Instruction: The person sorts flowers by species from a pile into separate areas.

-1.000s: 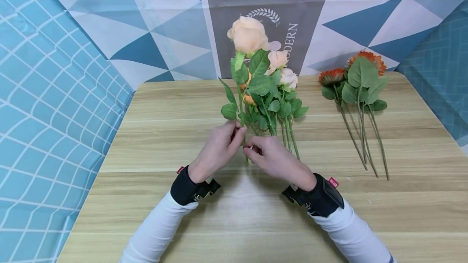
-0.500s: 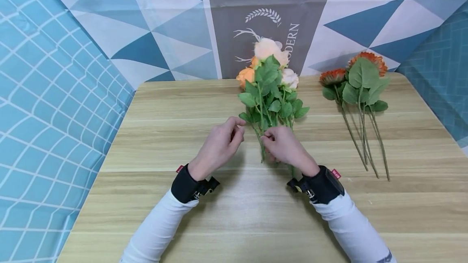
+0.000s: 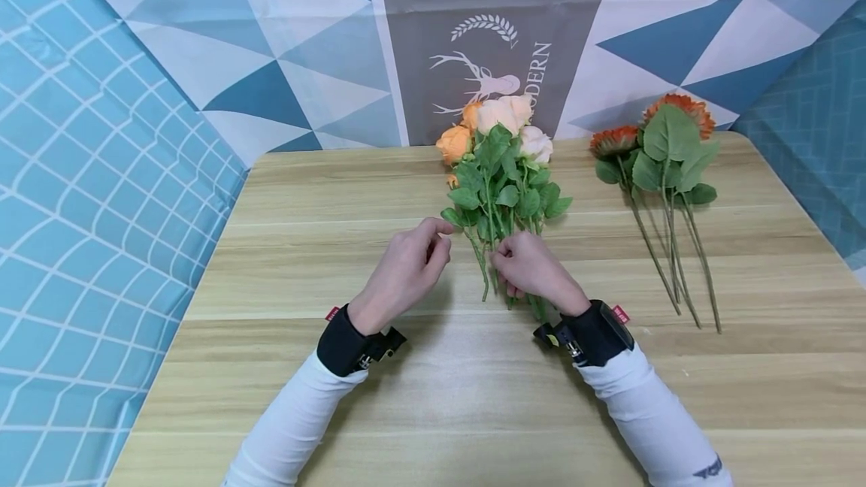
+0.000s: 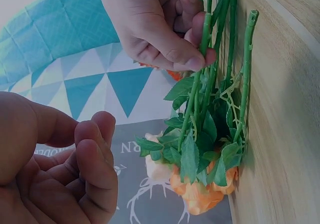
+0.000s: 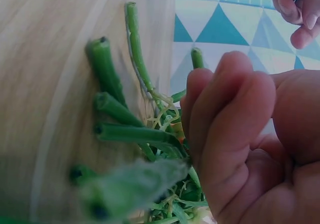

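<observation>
A bunch of artificial roses with green leaves (image 3: 497, 160) lies at the back middle of the table in the head view. Its blooms are cream (image 3: 495, 116) and orange (image 3: 455, 143), stems towards me. My right hand (image 3: 531, 265) pinches a green rose stem (image 4: 206, 32) between thumb and fingers, over the other stems, as the left wrist view shows. Just left of the bunch hovers my left hand (image 3: 413, 258), fingers loosely bent and nothing in them, apart from the stems. In the right wrist view several cut stem ends (image 5: 117, 131) stick out beside the right hand's fingers.
Some orange-red flowers (image 3: 668, 141) with broad leaves and long bare stems lie at the back right of the wooden table (image 3: 433, 404). A patterned cloth (image 3: 325, 43) hangs behind the table, and a blue tiled sheet (image 3: 101, 231) borders its left side.
The cream rose first held upright by both hands at the left has moved right and down onto the bunch. The left hand has let go of its stem; the right hand still holds it.
</observation>
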The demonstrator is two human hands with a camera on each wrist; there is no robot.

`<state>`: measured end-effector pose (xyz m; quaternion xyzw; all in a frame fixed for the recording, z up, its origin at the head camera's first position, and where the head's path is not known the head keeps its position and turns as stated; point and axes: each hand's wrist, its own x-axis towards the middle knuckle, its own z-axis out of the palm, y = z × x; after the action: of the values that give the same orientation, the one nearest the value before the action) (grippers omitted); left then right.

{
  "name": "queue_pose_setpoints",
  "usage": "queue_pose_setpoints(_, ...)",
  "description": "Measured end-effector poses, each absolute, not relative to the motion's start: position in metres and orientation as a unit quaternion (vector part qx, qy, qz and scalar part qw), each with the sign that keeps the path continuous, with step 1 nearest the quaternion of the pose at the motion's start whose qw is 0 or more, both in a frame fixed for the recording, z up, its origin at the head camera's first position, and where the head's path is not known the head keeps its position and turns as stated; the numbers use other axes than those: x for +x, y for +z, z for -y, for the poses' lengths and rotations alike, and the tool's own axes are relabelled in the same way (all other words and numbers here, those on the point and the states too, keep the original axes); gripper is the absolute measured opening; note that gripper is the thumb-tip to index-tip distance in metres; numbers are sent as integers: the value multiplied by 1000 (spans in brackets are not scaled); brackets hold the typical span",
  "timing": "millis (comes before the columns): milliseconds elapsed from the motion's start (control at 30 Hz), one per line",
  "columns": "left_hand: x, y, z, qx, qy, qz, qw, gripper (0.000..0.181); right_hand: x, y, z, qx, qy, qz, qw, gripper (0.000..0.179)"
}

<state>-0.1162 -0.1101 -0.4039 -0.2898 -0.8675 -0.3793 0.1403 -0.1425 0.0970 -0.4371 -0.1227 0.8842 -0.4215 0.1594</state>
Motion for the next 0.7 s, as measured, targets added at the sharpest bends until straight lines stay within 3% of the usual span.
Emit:
queue_pose_setpoints(400,-117,-404,110,-281,-376,873,134,18,-141,-434,-98,-135,-406,-886,179,31)
queue_pose_setpoints(700,-117,-401,117,-270,-385,875,117,18,-136,-415,-102,-162,-386,-897,143,31)
